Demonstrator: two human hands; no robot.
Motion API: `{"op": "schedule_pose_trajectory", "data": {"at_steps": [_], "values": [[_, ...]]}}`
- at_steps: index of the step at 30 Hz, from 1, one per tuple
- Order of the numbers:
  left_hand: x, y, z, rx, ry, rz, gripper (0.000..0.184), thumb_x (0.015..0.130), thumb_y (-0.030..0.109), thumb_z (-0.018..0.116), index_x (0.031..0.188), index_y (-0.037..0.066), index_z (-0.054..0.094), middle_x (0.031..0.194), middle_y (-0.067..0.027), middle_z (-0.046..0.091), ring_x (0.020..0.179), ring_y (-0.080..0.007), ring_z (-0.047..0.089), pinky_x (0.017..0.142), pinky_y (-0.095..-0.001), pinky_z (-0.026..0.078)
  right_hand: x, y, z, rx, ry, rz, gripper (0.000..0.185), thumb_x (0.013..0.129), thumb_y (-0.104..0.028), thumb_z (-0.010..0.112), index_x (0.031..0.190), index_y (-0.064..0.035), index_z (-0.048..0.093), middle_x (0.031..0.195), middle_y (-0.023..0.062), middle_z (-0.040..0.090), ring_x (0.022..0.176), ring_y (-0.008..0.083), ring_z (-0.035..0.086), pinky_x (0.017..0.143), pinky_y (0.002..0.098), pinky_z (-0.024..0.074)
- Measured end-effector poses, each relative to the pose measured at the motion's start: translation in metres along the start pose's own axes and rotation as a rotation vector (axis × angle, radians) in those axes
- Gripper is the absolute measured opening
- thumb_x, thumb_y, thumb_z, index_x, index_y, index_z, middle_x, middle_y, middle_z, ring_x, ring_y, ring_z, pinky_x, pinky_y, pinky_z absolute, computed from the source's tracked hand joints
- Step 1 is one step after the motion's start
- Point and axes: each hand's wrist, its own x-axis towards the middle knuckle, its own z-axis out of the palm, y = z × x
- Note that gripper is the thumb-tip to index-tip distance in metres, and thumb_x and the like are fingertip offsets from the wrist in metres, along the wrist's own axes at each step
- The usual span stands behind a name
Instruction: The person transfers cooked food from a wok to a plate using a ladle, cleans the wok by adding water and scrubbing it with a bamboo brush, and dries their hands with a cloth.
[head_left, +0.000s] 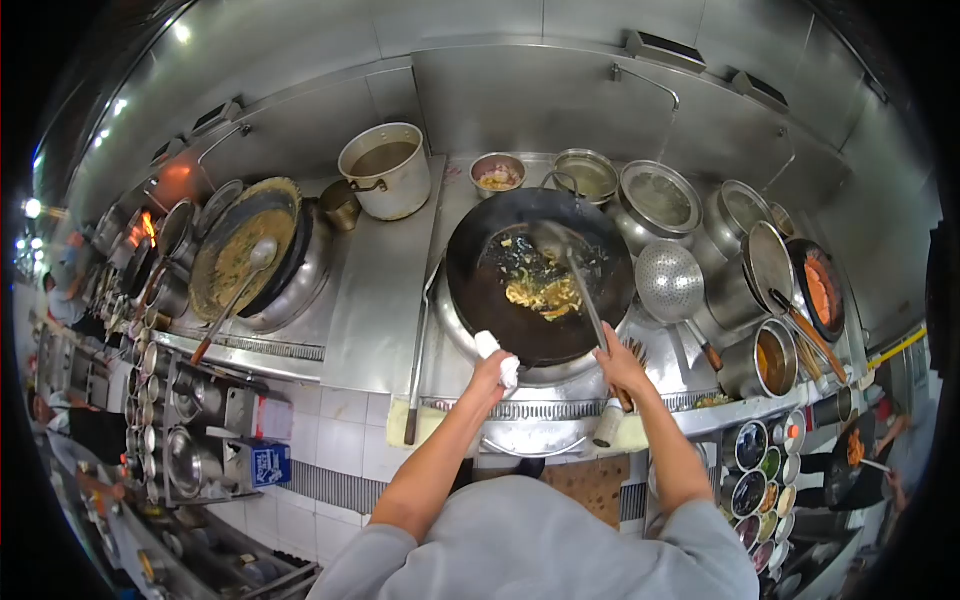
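A large black wok (480, 320) sits on the burner in front of me, with yellow-brown food (545, 295) in its bottom. My left hand (488, 378) is closed around a folded white cloth (497, 358) at the wok's near left rim. Whether it also grips the rim under the cloth is hidden. My right hand (622, 366) wraps round the handle of a metal ladle (585, 290), at the near right rim. The ladle's bowl lies inside the wok, above the food.
Left stands a second wok (285, 290) holding brown food and another ladle (235, 300). A tall pot (410, 185) and a small bowl (498, 160) are behind. On the right lie a perforated skimmer (670, 280), several pots and seasoning containers (768, 495). Other people work at both sides.
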Motion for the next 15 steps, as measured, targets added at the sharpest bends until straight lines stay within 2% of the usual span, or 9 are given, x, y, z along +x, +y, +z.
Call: {"op": "schedule_pose_trajectory", "data": {"at_steps": [1,3,4,5,7,8,11,13,15], "values": [[0.0,0.002,-0.004,0.001,-0.008,0.0,0.01,0.081,0.003,0.059,0.09,0.002,0.055,0.073,-0.0059,0.058,0.06,-0.0185,0.059,0.048,-0.0327,0.047,-0.015,-0.005,-0.005,0.005,0.002,0.005,0.065,0.093,-0.014,0.055,0.151,-0.0153,0.024,0.059,0.002,0.048,0.04,0.0111,0.045,0.035,0.0299,0.0361],[0.002,0.008,-0.014,0.042,-0.021,0.064,0.013,0.08,0.002,0.06,0.092,0.0,0.055,0.077,-0.0067,0.059,0.065,-0.0192,0.06,0.054,-0.0326,0.049,-0.053,-0.013,-0.017,0.121,-0.255,0.047,0.065,0.093,-0.013,0.055,0.151,-0.0158,0.024,0.06,0.0013,0.048,0.04,0.0111,0.045,0.035,0.0293,0.0359],[0.0,0.014,-0.021,0.085,-0.035,0.088,0.018,0.077,0.002,0.06,0.095,0.0,0.054,0.08,-0.0074,0.059,0.069,-0.0198,0.061,0.059,-0.0322,0.05,-0.072,-0.017,-0.018,0.146,-0.27,0.049,0.065,0.093,-0.012,0.054,0.151,-0.0161,0.024,0.06,0.0013,0.047,0.041,0.0112,0.045,0.034,0.0291,0.0358],[-0.003,0.019,-0.027,0.086,-0.053,0.084,0.018,0.077,0.002,0.06,0.095,0.0,0.054,0.08,-0.0074,0.059,0.069,-0.0198,0.061,0.059,-0.0322,0.05,-0.081,-0.018,-0.012,0.144,-0.252,0.051,0.065,0.093,-0.012,0.054,0.151,-0.0161,0.024,0.06,0.0013,0.047,0.041,0.0112,0.045,0.034,0.0291,0.0358],[-0.021,0.028,-0.033,0.178,-0.032,0.143,0.018,0.078,0.002,0.058,0.095,0.003,0.054,0.08,-0.0056,0.058,0.066,-0.018,0.059,0.055,-0.0321,0.048,-0.098,-0.022,0.003,0.289,-0.063,0.108,0.064,0.094,-0.012,0.053,0.15,-0.016,0.024,0.06,0.0017,0.047,0.04,0.0113,0.045,0.035,0.0291,0.0363],[-0.03,0.031,-0.035,0.176,-0.025,0.159,0.019,0.077,0.002,0.059,0.096,0.003,0.053,0.079,-0.0053,0.057,0.066,-0.0182,0.059,0.056,-0.0326,0.048,-0.099,-0.022,0.011,0.206,0.035,0.083,0.062,0.095,-0.014,0.052,0.15,-0.0158,0.024,0.06,0.0016,0.047,0.041,0.0113,0.045,0.035,0.0295,0.0373],[-0.046,0.04,-0.042,0.168,-0.055,0.143,0.02,0.078,0.002,0.059,0.096,0.003,0.053,0.079,-0.0054,0.057,0.066,-0.0179,0.059,0.053,-0.0328,0.048,-0.106,-0.033,0.048,0.25,0.1,0.172,0.062,0.095,-0.016,0.052,0.15,-0.0161,0.024,0.061,0.0014,0.047,0.042,0.0114,0.045,0.036,0.03,0.0385],[-0.049,0.045,-0.038,0.118,-0.039,0.154,0.019,0.077,0.002,0.06,0.094,0.004,0.052,0.077,-0.0051,0.057,0.063,-0.0172,0.058,0.051,-0.0322,0.046,-0.119,-0.045,0.074,0.249,0.082,0.158,0.063,0.096,-0.013,0.052,0.151,-0.0182,0.022,0.066,0.0016,0.046,0.042,0.0103,0.042,0.035,0.0287,0.0377],[-0.049,0.046,-0.04,0.104,-0.051,0.194,0.017,0.076,0.002,0.061,0.09,0.004,0.051,0.075,-0.0047,0.056,0.06,-0.0167,0.057,0.05,-0.0319,0.046,-0.142,-0.068,0.084,0.408,-0.13,0.176,0.064,0.096,-0.014,0.053,0.151,-0.0186,0.022,0.067,0.0015,0.046,0.043,0.0102,0.042,0.036,0.0282,0.0383]]}}
